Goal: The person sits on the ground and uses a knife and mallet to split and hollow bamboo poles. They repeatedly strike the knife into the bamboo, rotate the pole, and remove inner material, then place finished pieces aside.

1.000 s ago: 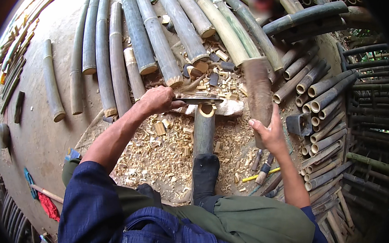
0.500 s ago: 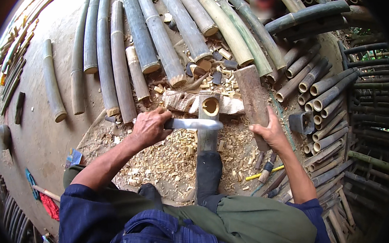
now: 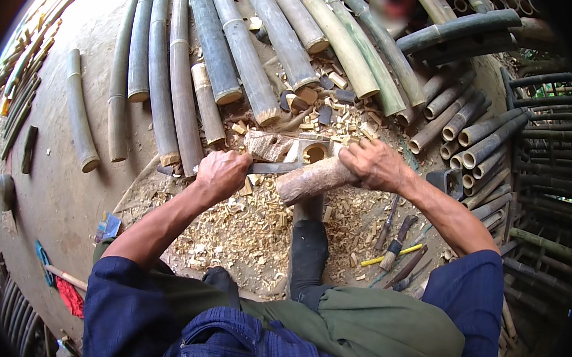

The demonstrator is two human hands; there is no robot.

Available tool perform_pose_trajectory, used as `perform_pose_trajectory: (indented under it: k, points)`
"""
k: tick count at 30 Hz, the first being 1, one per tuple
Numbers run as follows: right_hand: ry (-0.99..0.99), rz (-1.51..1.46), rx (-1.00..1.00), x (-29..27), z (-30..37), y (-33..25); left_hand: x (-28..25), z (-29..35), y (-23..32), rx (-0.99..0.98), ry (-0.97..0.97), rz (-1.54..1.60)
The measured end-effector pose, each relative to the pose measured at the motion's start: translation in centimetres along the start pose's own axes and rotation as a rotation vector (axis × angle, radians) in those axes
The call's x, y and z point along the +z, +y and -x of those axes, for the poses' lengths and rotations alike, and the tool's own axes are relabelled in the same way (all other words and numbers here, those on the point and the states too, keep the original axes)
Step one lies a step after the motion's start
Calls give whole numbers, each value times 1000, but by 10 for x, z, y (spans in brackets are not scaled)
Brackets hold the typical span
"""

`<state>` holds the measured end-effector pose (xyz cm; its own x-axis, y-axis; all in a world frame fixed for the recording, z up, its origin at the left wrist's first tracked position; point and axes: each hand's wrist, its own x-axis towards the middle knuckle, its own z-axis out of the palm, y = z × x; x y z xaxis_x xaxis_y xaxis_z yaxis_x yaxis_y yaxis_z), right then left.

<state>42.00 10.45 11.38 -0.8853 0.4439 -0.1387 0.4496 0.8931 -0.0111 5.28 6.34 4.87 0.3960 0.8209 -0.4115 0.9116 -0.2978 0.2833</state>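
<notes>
My left hand (image 3: 225, 176) is closed round the handle of a knife, its blade (image 3: 273, 169) pointing right toward a bamboo piece. That bamboo piece (image 3: 309, 209) has an oval hole cut in its upper side; its far part lies over a pale wooden block (image 3: 267, 145). In my right hand (image 3: 379, 165) is a thick wooden club (image 3: 309, 181), held crosswise over the bamboo and hiding its middle. The club overlaps the blade's end; whether they touch I cannot tell. My dark-covered foot and shin (image 3: 308, 253) are at the bamboo's near end.
Chips and shavings (image 3: 237, 238) cover the ground. Long bamboo poles (image 3: 249, 75) lie beyond the block. Cut bamboo tubes (image 3: 489, 141) are stacked at right, beside a dark square container (image 3: 445, 184). A brush-like tool (image 3: 397, 247) and a yellow stick (image 3: 374, 260) lie near my right knee.
My right hand has swung the club left and down from an upright position to lie across the bamboo. The knife blade has turned, showing narrower now.
</notes>
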Motion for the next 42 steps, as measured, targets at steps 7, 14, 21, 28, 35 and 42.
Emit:
perform_pose_trajectory:
  k: [7,14,21,28,35,42]
  points:
    - [80,-22,-50,3,0,-5,10,3,1,21,56,-36]
    - [113,-36,-173,-6,-9,-33,21,5,-4,26,88,-68]
    - [-20,19,85,-19,-13,-36,29,-24,-31,-14,-27,380]
    - [-1,-143,-56,-34,12,-103,22,-32,-26,-310,324,798]
    - [149,-92,-111,-21,0,-73,18,12,-13,0,194,12]
    - [3,58,105,1,-8,-28,19,-7,-21,-59,45,144]
